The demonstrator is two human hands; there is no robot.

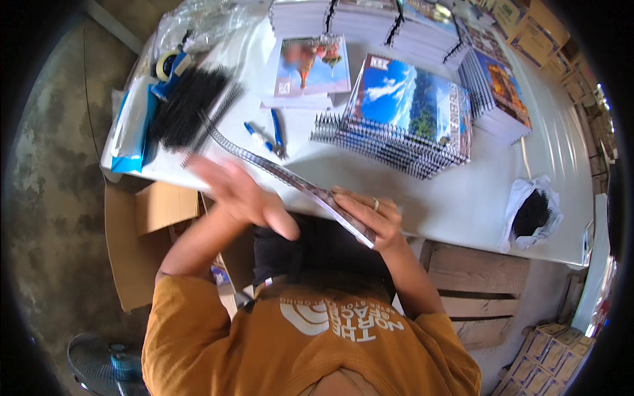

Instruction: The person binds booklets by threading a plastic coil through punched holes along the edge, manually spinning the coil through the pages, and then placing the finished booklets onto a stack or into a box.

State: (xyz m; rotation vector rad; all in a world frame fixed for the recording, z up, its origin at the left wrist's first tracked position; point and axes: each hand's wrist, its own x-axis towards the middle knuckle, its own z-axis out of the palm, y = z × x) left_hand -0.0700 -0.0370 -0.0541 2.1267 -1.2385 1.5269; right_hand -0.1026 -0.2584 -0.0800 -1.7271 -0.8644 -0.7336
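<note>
My right hand [373, 214] is closed on a thin book [353, 226], held edge-up above the table's front edge. A long dark plastic spiral coil [231, 146] runs along the book's edge and sticks out well past it toward the far left. My left hand [241, 191], smeared by motion, is open beside the coil, with its thumb stretched out. Whether its fingers touch the coil I cannot tell. Just beyond the coil lie cutting pliers with blue handles [277, 135]. A heap of loose black coils [188, 109] lies at the left.
Coil-bound books [409, 99] are stacked mid-table, beside picture-covered pages [314, 66]. More stacks [363, 20] line the back. A white bag of black pieces [531, 214] sits at right. Tape [165, 66] lies far left. A cardboard box [132, 251] stands below the table's left edge.
</note>
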